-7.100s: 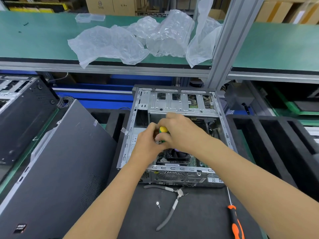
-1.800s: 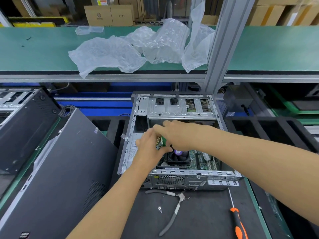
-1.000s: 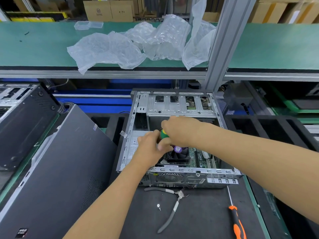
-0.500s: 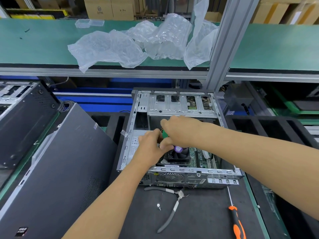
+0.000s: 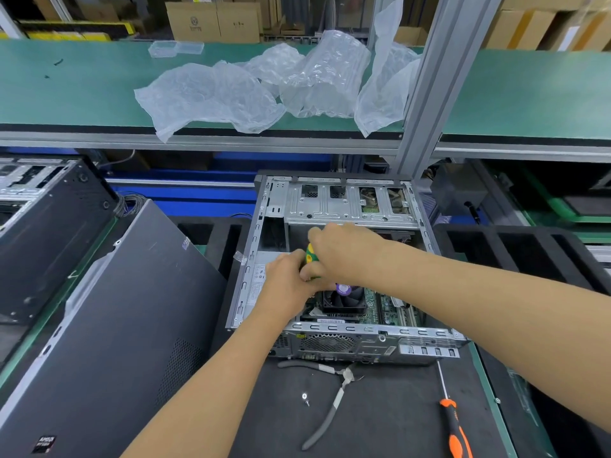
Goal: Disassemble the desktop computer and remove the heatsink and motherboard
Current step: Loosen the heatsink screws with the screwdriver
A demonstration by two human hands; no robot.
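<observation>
Case (image 5: 334,206) open, side panel (image 5: 109,325) off. Heatsink (image 5: 344,300) and motherboard (image 5: 385,309) still mounted. Right hand (image 5: 340,252) fingers grip green screwdriver (image 5: 310,256); left hand (image 5: 286,282) fingers curled at its shaft.

A small black sticker (image 5: 43,443) on the dark side panel (image 5: 109,342) appears to read "AMD Ryzen". Printing on the cardboard boxes (image 5: 213,23) and the computer case's label (image 5: 257,285) is too small to read.

green-yellow screwdriver (image 5: 310,256) shaft hidden by hands, orange screwdriver (image 5: 455,433) handle cut off at bottom edge
</observation>
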